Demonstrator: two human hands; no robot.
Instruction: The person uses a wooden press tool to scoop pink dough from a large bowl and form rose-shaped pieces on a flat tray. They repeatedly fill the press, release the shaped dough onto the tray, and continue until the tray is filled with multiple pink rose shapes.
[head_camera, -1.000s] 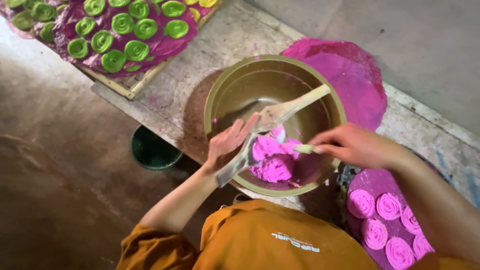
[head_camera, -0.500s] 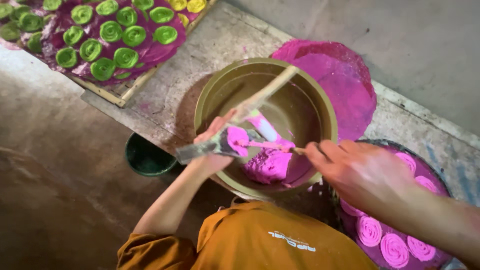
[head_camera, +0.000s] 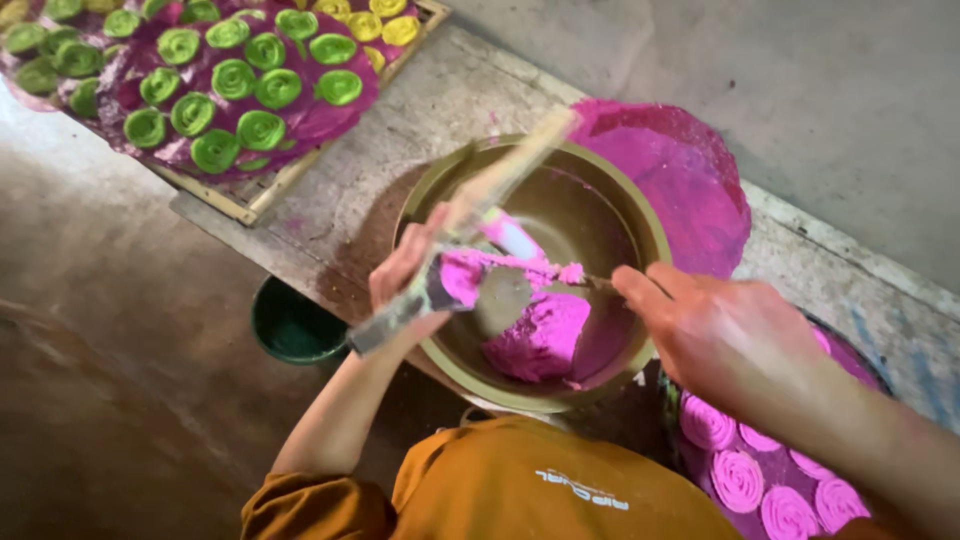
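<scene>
Left hand (head_camera: 405, 285) is closed around a long flat wooden paddle (head_camera: 470, 215), gripping it low, near its grey lower end; the paddle slants up across the bowl (head_camera: 425, 200) toward the far rim, blurred. Pink dough (head_camera: 540, 335) lies in the bowl's near side, some smeared on the paddle just beside the left fingers. Right hand (head_camera: 730, 335) hovers over the bowl's right rim, fingers pinched on a thin stick (head_camera: 590, 281) touching the dough. Bowl sits at the bench's near edge. Tray of green spirals (head_camera: 230, 85) at the far left corner; pink spirals (head_camera: 740, 475) lower right.
</scene>
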